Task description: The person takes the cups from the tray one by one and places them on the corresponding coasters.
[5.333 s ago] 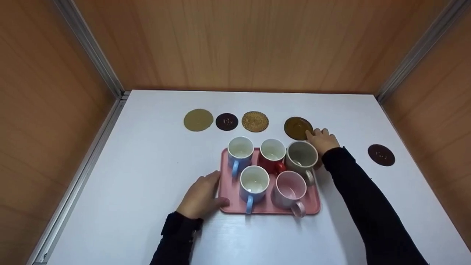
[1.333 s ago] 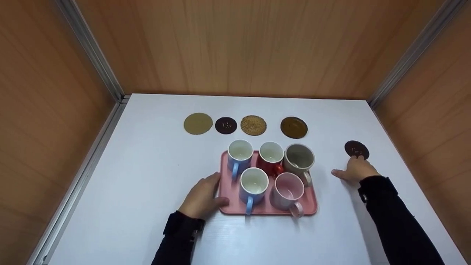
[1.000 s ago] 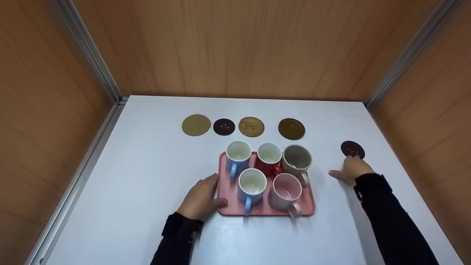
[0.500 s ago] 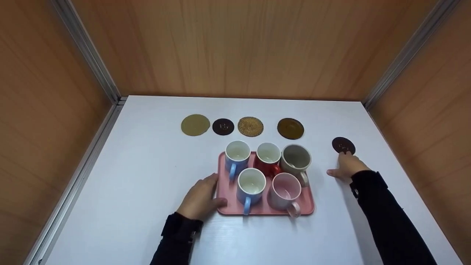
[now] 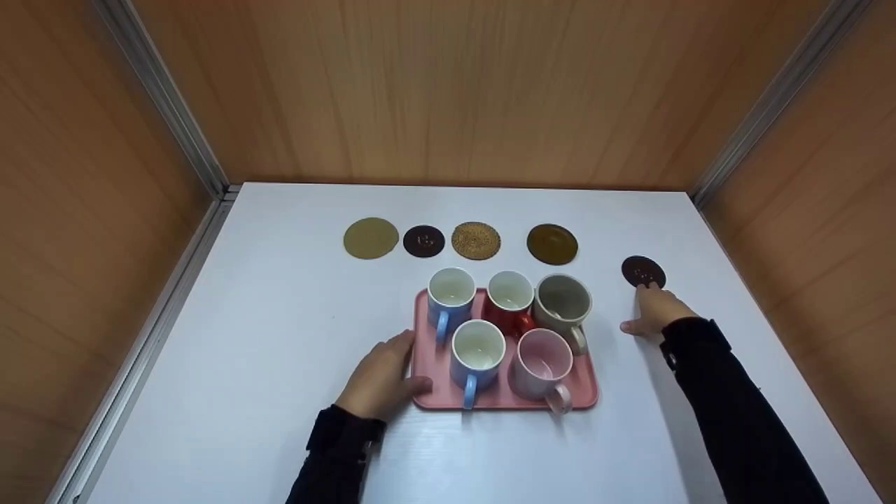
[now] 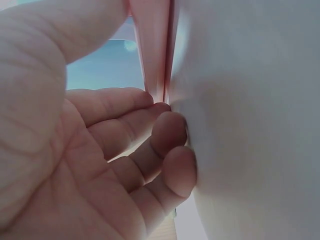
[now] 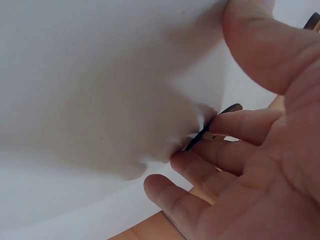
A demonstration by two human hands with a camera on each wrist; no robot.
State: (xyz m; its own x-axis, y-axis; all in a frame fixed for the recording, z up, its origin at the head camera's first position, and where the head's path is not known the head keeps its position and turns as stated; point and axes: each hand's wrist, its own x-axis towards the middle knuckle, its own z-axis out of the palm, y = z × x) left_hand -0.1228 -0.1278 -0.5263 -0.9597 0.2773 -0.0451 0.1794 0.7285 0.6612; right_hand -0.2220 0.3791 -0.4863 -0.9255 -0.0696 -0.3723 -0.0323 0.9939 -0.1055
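My left hand point(image 5: 379, 378) holds the left edge of a pink tray point(image 5: 437, 393). The thumb lies over the rim and the fingertips meet the tray's outer side, as the left wrist view shows. On the tray stand two light blue mugs point(image 5: 451, 297) point(image 5: 478, 353), a red mug point(image 5: 509, 308), a grey mug point(image 5: 562, 304) and a pink mug point(image 5: 540, 364). Over at the right, my right hand point(image 5: 658, 311) presses its fingertips on the near edge of a dark brown round coaster point(image 5: 642, 270), thumb spread to the side.
Behind the tray lies a row of coasters: olive green point(image 5: 371, 238), dark brown point(image 5: 423, 241), tan patterned point(image 5: 476, 241) and brown point(image 5: 552, 243). Wooden panels point(image 5: 448, 91) enclose the white table point(image 5: 245, 315) at the back and both sides.
My right hand has gone from the brown coaster to the dark brown one at the right, which has slid left and slightly back under its fingertips. The left hand has stayed at the tray.
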